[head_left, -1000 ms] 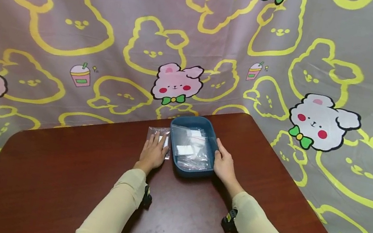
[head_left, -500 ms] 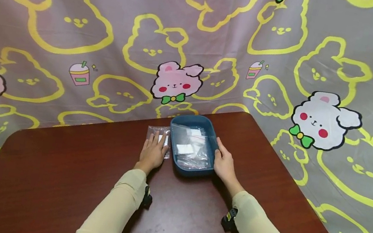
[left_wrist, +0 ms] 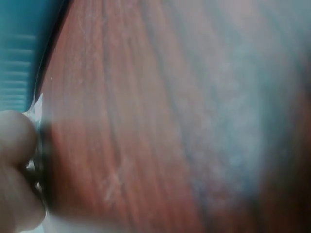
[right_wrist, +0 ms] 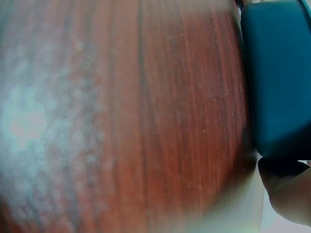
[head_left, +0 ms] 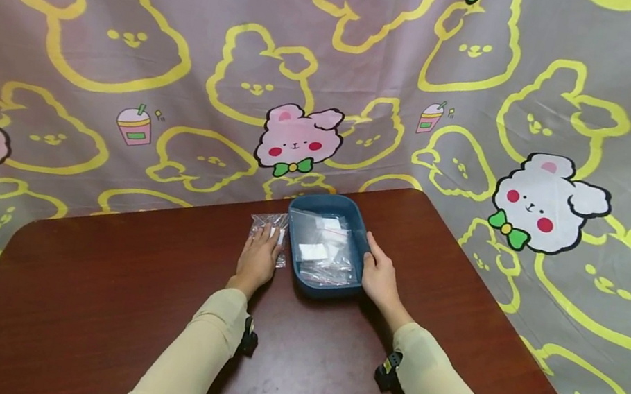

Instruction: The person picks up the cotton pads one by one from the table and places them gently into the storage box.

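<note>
A clear plastic zip bag [head_left: 271, 221] with a white piece inside lies on the table, just left of a dark blue tray [head_left: 316, 290]. My left hand [head_left: 256, 262] is over this bag, its fingers bent and gathering the film, which looks creased. In the left wrist view the thumb and a fingertip [left_wrist: 22, 199] sit close together at the bag's edge. My right hand [head_left: 382, 280] grips the tray's right side, thumb near the rim. Inside the tray lie clear zip bags [head_left: 330, 256] with white pieces; how many is hard to tell.
The brown wooden table [head_left: 113, 302] has rounded corners and reaches to a patterned cloth [head_left: 187, 62] hung behind and at the right. Light glares off the table's front middle.
My left fingers have drawn in slightly, and the bag beneath them has gone from flat to creased, shifting a little. The right hand and the tray stay in place.
</note>
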`<control>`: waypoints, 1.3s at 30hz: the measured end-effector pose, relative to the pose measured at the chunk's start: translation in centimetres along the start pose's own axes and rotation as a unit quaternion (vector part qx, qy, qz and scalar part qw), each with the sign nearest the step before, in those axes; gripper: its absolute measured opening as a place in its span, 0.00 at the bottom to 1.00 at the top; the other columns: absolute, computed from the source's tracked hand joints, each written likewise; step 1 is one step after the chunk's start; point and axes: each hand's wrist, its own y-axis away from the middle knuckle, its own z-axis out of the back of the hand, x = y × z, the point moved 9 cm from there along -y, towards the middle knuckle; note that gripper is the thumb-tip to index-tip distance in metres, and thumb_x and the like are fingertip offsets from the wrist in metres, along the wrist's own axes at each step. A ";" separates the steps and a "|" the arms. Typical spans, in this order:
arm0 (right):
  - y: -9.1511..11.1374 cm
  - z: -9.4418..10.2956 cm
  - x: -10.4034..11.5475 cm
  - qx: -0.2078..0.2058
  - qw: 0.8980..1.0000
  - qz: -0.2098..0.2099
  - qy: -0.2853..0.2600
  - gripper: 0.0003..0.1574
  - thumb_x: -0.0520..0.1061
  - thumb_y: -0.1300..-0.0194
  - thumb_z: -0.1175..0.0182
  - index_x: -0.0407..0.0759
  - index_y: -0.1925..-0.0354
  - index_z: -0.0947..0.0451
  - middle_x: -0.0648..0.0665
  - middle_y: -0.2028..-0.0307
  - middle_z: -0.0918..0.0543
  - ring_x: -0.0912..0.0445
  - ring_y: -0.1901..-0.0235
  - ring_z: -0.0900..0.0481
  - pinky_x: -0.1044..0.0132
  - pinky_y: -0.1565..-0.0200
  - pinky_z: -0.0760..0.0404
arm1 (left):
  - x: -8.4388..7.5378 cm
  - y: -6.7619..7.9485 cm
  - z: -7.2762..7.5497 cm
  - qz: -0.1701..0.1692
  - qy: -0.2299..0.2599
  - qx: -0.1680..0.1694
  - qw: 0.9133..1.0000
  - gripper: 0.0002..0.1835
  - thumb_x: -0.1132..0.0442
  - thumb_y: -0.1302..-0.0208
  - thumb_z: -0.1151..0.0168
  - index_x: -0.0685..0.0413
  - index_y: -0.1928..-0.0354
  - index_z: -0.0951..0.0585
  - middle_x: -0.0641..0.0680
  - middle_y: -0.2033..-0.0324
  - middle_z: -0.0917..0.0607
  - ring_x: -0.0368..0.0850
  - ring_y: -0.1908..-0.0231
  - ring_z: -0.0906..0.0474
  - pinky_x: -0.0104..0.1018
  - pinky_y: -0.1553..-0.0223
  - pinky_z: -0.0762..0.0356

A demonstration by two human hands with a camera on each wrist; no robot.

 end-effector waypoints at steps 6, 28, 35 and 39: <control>0.1 -0.1 0.1 -0.001 1.000 -0.004 -0.001 0.31 0.37 0.23 0.53 0.47 0.25 0.36 0.39 0.30 0.31 0.47 0.37 0.28 0.48 0.33 0.33 | 0.0 0.2 0.5 -0.002 0.015 -0.018 1.000 0.25 0.62 0.21 0.53 0.64 0.27 0.35 0.62 0.26 0.38 0.61 0.26 0.45 0.55 0.26 0.51; 0.2 0.0 0.7 -0.012 1.000 0.012 -0.002 0.31 0.36 0.25 0.52 0.46 0.26 0.34 0.39 0.31 0.30 0.45 0.35 0.29 0.47 0.33 0.32 | 0.1 0.4 2.8 -0.036 0.006 -0.057 0.998 0.24 0.64 0.22 0.52 0.67 0.30 0.32 0.65 0.29 0.33 0.63 0.28 0.40 0.56 0.28 0.45; 0.2 0.0 0.6 -0.008 1.000 0.013 -0.004 0.32 0.35 0.25 0.53 0.45 0.26 0.35 0.38 0.31 0.30 0.45 0.39 0.27 0.47 0.35 0.31 | 0.0 0.6 4.5 -0.038 -0.010 -0.065 0.997 0.23 0.64 0.21 0.53 0.68 0.30 0.32 0.65 0.29 0.33 0.63 0.29 0.39 0.56 0.28 0.44; 0.2 0.1 0.4 -0.010 1.000 0.013 0.001 0.32 0.36 0.25 0.52 0.45 0.26 0.35 0.37 0.31 0.30 0.43 0.36 0.28 0.46 0.35 0.31 | 0.0 0.7 5.5 -0.034 -0.009 -0.066 0.997 0.24 0.64 0.21 0.53 0.68 0.30 0.32 0.64 0.29 0.34 0.63 0.28 0.40 0.55 0.27 0.45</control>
